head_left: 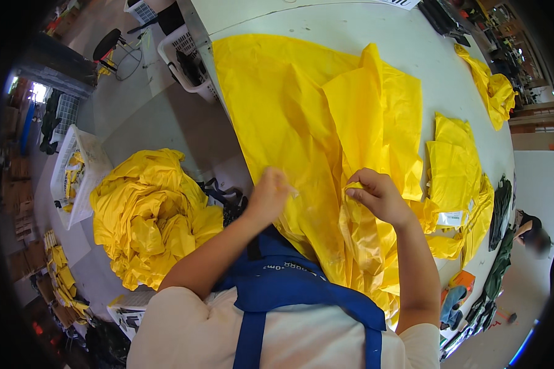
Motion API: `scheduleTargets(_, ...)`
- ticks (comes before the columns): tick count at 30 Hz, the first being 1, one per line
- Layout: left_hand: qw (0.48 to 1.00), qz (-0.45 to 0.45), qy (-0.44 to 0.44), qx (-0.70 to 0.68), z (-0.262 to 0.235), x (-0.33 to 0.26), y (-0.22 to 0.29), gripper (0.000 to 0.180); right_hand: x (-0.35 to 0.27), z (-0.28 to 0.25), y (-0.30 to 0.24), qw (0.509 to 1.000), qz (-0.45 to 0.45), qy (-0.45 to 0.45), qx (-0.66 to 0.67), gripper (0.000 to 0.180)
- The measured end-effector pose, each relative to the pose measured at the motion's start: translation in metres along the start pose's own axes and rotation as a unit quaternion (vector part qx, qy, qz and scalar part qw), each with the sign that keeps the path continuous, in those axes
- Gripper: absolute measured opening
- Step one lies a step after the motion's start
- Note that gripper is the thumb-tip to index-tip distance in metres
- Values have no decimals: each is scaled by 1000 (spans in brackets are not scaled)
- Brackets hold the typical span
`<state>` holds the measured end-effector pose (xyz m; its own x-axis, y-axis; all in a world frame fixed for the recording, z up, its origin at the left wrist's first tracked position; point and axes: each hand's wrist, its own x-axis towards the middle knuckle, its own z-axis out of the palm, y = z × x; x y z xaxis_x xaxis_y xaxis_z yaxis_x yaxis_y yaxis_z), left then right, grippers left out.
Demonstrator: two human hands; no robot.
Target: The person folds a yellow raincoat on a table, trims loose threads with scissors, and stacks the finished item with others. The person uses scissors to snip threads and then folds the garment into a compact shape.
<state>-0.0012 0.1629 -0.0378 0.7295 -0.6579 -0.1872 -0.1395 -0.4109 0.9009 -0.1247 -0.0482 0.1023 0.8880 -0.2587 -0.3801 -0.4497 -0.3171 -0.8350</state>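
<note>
A large sheet of shiny yellow fabric is spread over the table in front of me, with raised folds on its right half. Its near part hangs down toward my apron. My right hand pinches a gathered edge of this fabric between thumb and fingers. Over the fabric's left side, my left hand is blurred, its fingers curled together. Something small and pale shows at those fingertips, too smeared to name. Whether the left hand touches the fabric is unclear.
A big heap of yellow fabric sits at my left. More folded yellow pieces lie on the pale table at right, one with a white label. White baskets and a black stool stand leftward. Another person is at far right.
</note>
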Motion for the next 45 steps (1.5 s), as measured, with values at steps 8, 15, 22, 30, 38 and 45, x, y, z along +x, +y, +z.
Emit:
scheduleTargets(8, 991, -103, -61, -67, -13, 8, -48, 44, 17, 39, 14, 999, -6, -34, -19, 19)
scheduleTargets(15, 993, -73, -93, 3, -19, 3, -31, 44, 19, 54, 26, 999, 36, -17, -38, 24)
scheduleTargets(22, 936, 196, -80, 281, -17, -5, 5, 30, 2, 48, 43, 959, -87, 217, -162, 31)
scheduleTargets(30, 965, 168, -162, 121, -22, -15, -1, 25, -257, -27, 227, 714, 144, 684, -51, 30)
scheduleTargets(38, 982, -20, -173, 78, -27, -16, -11, 15, -580, 95, 342, 394, 522, 756, 13, 36)
scheduleTargets(45, 979, -125, -154, 41, -11, -8, 0, 9, -545, 145, 396, 507, 545, 665, -57, 37)
